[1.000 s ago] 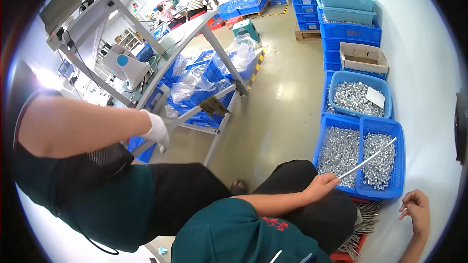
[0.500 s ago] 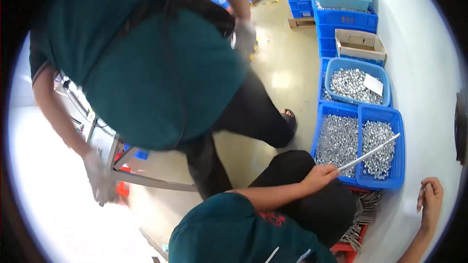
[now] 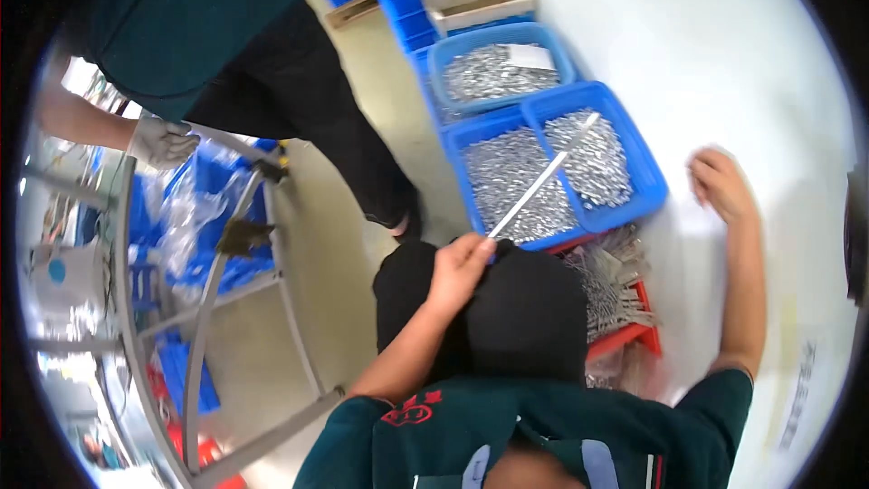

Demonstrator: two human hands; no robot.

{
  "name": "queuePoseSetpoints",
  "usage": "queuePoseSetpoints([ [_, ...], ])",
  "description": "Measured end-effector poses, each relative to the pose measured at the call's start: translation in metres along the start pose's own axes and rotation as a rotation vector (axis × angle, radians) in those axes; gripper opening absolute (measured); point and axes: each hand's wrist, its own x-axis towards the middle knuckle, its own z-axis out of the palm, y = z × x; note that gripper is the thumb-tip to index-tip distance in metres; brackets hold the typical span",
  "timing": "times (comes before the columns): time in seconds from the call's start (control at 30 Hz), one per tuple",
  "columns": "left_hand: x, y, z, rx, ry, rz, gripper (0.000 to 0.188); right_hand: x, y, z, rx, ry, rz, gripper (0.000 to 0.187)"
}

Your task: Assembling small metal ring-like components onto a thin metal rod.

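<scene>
My left hand [image 3: 460, 270] rests by my knees, its fingers wrapped round one end of a slender whitish rod [image 3: 529, 193]. The rod slants up and away to the right, its far end over two blue crates. Small silver metal parts fill the left crate [image 3: 463, 201] and the right crate [image 3: 654, 183]. Off to the right, beside the white wall, my right hand [image 3: 721, 186] is raised with loosely bent fingers and nothing visible in them.
A light-blue basket [image 3: 438, 63] of metal parts and a wooden box [image 3: 520, 2] stand beyond the crates. Below them is a red crate [image 3: 650, 340] of thin metal pieces. A co-worker's gloved hand [image 3: 163, 142] is near a metal frame [image 3: 206, 308] at left.
My view has turned, bringing my knees and both arms further into sight. The co-worker appears further to the upper left. The rod stays in my left hand.
</scene>
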Motion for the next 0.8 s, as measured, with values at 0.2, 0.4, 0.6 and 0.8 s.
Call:
queuePoseSetpoints([
  [0.2, -0.011, -0.003, -0.030, 0.015, 0.012, 0.000, 0.027, 0.027, -0.051, 0.123, 0.457, -0.139, -0.103, 0.018],
  [0.4, -0.011, -0.004, -0.059, 0.135, 0.053, 0.007, 0.029, 0.045, -0.067, 0.167, 0.494, -0.332, -0.139, 0.019],
  [0.6, -0.005, 0.023, -0.080, 0.037, 0.021, -0.091, 0.031, 0.050, -0.075, 0.197, 0.367, -0.189, -0.297, 0.015],
  [0.8, 0.005, 0.001, -0.084, 0.117, 0.120, -0.021, 0.029, 0.055, -0.049, 0.265, 0.382, -0.339, -0.128, 0.021],
])
